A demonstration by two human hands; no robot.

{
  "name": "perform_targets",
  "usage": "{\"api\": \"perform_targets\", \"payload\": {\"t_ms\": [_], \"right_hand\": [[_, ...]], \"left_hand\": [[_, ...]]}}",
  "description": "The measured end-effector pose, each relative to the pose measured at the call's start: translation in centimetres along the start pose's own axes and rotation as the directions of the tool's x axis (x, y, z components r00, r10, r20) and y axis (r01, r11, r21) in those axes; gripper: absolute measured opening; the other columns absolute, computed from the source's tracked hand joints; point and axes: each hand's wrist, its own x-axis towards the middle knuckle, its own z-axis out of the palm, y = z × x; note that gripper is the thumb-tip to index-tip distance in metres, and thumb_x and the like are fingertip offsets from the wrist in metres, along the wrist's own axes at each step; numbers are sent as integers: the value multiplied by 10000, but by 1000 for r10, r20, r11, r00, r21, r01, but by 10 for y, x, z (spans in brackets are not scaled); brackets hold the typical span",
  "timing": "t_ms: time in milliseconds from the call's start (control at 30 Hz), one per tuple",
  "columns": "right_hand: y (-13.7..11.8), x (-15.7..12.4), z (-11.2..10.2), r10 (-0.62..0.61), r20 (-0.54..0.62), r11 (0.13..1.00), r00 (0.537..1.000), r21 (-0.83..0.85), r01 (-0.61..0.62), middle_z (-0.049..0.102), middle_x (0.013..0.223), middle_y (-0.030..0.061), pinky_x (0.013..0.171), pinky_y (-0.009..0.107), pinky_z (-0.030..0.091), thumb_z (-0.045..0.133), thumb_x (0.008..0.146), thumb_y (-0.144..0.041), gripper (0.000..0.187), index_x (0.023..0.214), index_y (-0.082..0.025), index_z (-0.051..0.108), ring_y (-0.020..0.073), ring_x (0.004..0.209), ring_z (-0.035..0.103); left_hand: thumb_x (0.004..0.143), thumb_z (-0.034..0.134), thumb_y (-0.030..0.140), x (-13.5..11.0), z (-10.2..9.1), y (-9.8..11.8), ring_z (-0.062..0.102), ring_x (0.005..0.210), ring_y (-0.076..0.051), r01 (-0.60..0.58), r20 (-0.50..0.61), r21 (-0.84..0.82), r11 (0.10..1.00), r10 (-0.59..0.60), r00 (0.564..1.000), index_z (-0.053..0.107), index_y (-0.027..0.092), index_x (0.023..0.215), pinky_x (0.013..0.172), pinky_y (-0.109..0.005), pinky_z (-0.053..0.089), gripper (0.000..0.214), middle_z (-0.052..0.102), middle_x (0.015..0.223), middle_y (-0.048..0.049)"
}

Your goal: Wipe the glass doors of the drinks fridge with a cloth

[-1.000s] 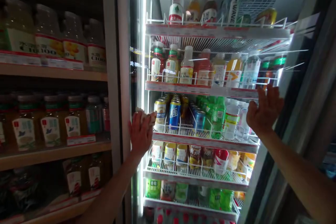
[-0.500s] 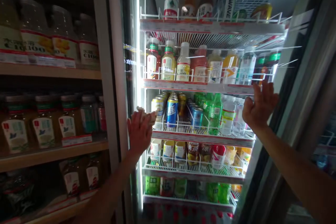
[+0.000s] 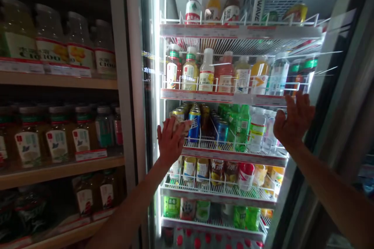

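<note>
My left hand (image 3: 170, 144) presses a crumpled pale cloth (image 3: 181, 121) against the glass door (image 3: 147, 85) of a lit drinks fridge, level with the can shelf. Its fingers lie over the cloth. Near the door's right edge, my right hand (image 3: 294, 122) rests flat on the glass with its fingers spread and nothing in it. Behind the glass, a blue can (image 3: 194, 125) stands just right of my left hand, and green bottles (image 3: 242, 126) stand between my two hands.
Wire fridge shelves (image 3: 233, 155) hold rows of bottles and cans from top to bottom. To the left, wooden shelves (image 3: 58, 83) carry several juice and tea bottles with price tags. The dark door frame (image 3: 336, 93) runs down the right side.
My left hand has slid to the right across the glass with the cloth, from the door's left edge to in front of the cans. My right hand has stayed in place.
</note>
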Motion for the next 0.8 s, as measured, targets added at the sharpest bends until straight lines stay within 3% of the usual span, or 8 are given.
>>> {"api": "perform_targets", "payload": {"t_ms": [100, 233, 400, 467, 500, 600, 667, 800], "right_hand": [[1, -3, 1, -22, -37, 1000, 999, 2, 22, 409, 1409, 146, 1071, 498, 203, 317, 863, -375, 526, 1328, -161, 440, 271, 1360, 286], [5, -9, 0, -63, -38, 998, 997, -1, 63, 408, 1409, 153, 1054, 513, 247, 355, 854, -352, 514, 1323, -161, 447, 278, 1352, 306], [5, -15, -4, -125, -44, 992, 991, 3, 125, 408, 1406, 165, 1042, 521, 269, 400, 847, -299, 498, 1313, -134, 455, 290, 1343, 318], [4, -16, -5, -122, -40, 992, 992, 13, 122, 403, 1407, 174, 1055, 521, 249, 399, 848, -285, 501, 1317, -118, 451, 291, 1347, 308], [4, -17, -6, -110, -28, 994, 994, 16, 111, 396, 1412, 172, 1062, 523, 238, 391, 849, -283, 504, 1323, -119, 444, 289, 1350, 300], [4, -19, -7, -68, 17, 998, 998, 15, 67, 377, 1429, 148, 1070, 526, 226, 365, 856, -293, 509, 1341, -151, 422, 280, 1359, 283], [5, -22, -7, -64, 28, 998, 998, 12, 64, 375, 1432, 136, 1074, 521, 227, 361, 860, -298, 505, 1345, -166, 415, 272, 1365, 273], [7, -24, -7, -108, 0, 994, 994, -1, 108, 392, 1421, 146, 1078, 492, 239, 385, 861, -300, 494, 1332, -156, 429, 259, 1363, 285]], "left_hand": [[845, 497, 221, 1, 5, 20, 206, 1388, -241, -178, 65, -49, 983, 181, 981, 366, 278, 1361, 1125, -447, 169, 536, 291, 1484, -64], [841, 503, 230, 10, 11, 41, 258, 1369, -168, -513, 173, -132, 848, 529, 831, 392, 334, 1330, 1145, -395, 135, 512, 412, 1419, 11], [858, 466, 240, 61, 19, 39, 235, 1379, -226, -58, 15, -53, 997, 59, 998, 393, 253, 1338, 1122, -458, 170, 486, 336, 1459, -78], [852, 463, 217, 67, 22, 50, 212, 1386, -230, -53, 17, -64, 997, 54, 998, 380, 258, 1344, 1114, -457, 193, 501, 312, 1471, -71], [847, 465, 204, 65, 23, 58, 208, 1388, -220, -158, 47, -84, 984, 162, 986, 375, 275, 1345, 1116, -444, 194, 511, 321, 1469, -52], [839, 479, 213, 53, 26, 78, 214, 1385, -177, -568, 177, -201, 798, 600, 780, 378, 313, 1335, 1134, -393, 173, 516, 357, 1452, 4], [843, 480, 236, 56, 26, 78, 228, 1379, -168, -643, 215, -240, 727, 686, 695, 382, 319, 1328, 1141, -390, 158, 502, 359, 1451, 14], [851, 461, 219, 91, 28, 58, 252, 1371, -189, -368, 130, -127, 921, 384, 914, 406, 301, 1307, 1136, -433, 140, 466, 359, 1451, -21]]}}
